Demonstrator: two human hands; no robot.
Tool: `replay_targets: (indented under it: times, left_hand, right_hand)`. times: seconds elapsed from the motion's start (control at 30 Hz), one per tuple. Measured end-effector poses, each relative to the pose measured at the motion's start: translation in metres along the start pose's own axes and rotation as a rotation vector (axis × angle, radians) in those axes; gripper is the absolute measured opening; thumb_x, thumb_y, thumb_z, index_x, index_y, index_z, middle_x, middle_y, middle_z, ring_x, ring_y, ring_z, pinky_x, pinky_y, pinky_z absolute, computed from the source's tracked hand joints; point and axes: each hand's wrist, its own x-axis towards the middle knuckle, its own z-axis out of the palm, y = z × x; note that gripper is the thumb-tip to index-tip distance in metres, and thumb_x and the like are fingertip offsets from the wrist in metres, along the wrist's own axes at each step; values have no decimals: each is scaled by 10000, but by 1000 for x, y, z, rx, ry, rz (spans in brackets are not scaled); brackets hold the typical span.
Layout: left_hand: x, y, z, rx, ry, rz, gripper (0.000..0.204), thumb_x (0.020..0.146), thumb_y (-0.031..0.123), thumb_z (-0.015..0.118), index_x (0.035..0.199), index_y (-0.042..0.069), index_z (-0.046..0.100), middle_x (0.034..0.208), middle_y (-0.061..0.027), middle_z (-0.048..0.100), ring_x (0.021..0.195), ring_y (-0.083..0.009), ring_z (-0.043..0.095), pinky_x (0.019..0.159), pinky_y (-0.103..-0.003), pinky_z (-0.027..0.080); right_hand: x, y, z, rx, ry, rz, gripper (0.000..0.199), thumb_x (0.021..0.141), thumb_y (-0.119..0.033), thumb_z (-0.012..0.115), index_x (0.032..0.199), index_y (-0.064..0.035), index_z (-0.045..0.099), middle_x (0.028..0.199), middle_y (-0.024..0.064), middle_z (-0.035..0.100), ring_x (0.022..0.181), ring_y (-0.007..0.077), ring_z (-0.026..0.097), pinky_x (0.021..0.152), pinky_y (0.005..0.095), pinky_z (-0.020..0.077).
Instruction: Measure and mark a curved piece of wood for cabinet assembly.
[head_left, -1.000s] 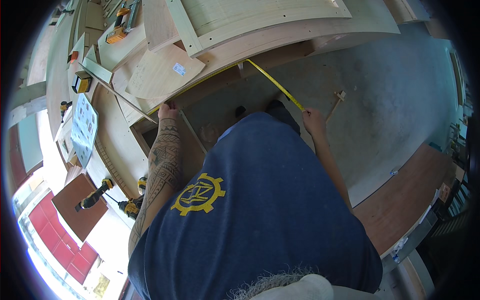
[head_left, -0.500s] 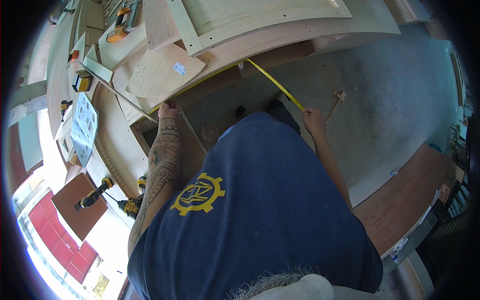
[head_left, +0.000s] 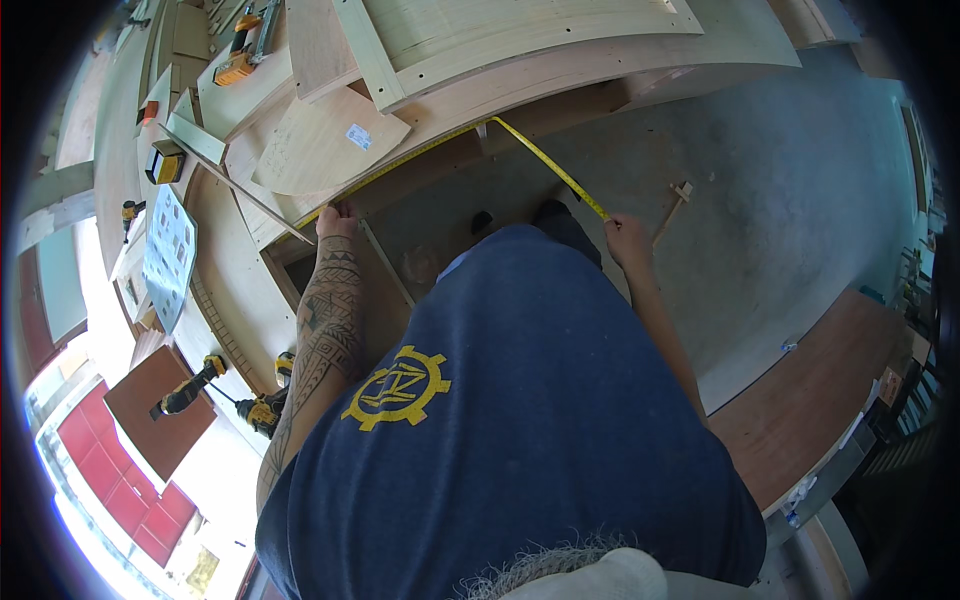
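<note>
While right fingers (head_left: 613, 226) grasp one yellow measuring tape (head_left: 550, 161), left fingers (head_left: 342, 211) near one wooden panel (head_left: 450, 120), grip unclear

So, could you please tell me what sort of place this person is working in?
It looks like a woodworking shop, probably for furniture, judging by the yellow tape measure, the round-edged wooden panel and the yellow-and-black power drill.
</note>
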Motion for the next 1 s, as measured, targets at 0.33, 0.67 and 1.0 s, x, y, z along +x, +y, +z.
replay_targets:
  times: [0.33, 0.67, 1.0]
  left_hand:
    - [-2, 0, 0, 25, 11, 6, 296, 1007, 49, 444, 1266, 145, 548, 1169, -96, 660, 962, -310, 680, 889, -507, 561]
    - [2, 0, -3, 19, 11, -3, 317, 991, 23, 443, 1263, 148, 549, 1190, -99, 647, 991, -320, 673, 899, -513, 559]
    - [-3, -1, -2, -2, 9, -5, 335, 978, 11, 431, 1266, 141, 544, 1194, -109, 640, 1008, -329, 667, 913, -524, 553]
  right_hand:
    - [0, 0, 3, 5, 19, -14, 300, 917, -297, 560, 1035, -82, 733, 978, 193, 709, 924, 398, 676, 793, 488, 531]
    - [-2, -1, 3, 16, 34, -27, 296, 911, -285, 564, 1030, -72, 732, 967, 199, 709, 918, 407, 676, 794, 488, 531]
    - [-2, 0, 3, 37, 32, -42, 293, 918, -275, 557, 1023, -63, 730, 967, 204, 706, 915, 406, 675, 786, 486, 530]
